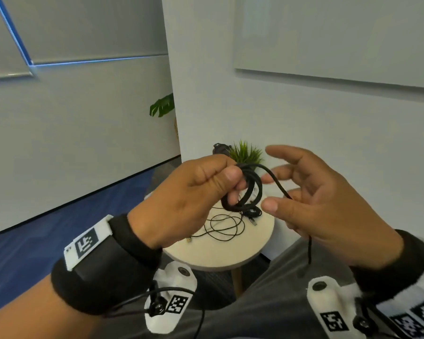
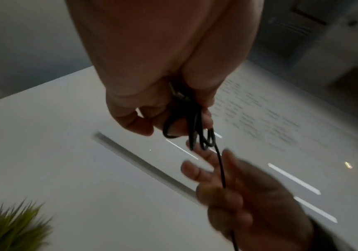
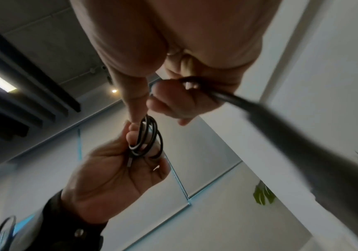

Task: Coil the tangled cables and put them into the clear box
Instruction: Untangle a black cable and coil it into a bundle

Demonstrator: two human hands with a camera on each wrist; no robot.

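At frame centre, a black cable [image 1: 245, 192] coil is pinched by the left hand [image 1: 189, 199]; its tail is loosely held in the right hand [image 1: 328, 204], fingers spread.

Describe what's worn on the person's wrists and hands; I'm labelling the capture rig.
The hands, left hand and right hand, are bare. Each wrist wears a wide black band with white plastic mounts carrying black-and-white square marker tags. Thin black wires run from the left mount.

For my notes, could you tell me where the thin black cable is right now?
In the head view, the thin black cable lies in loose loops on the round table, below the left hand and its thicker coil.
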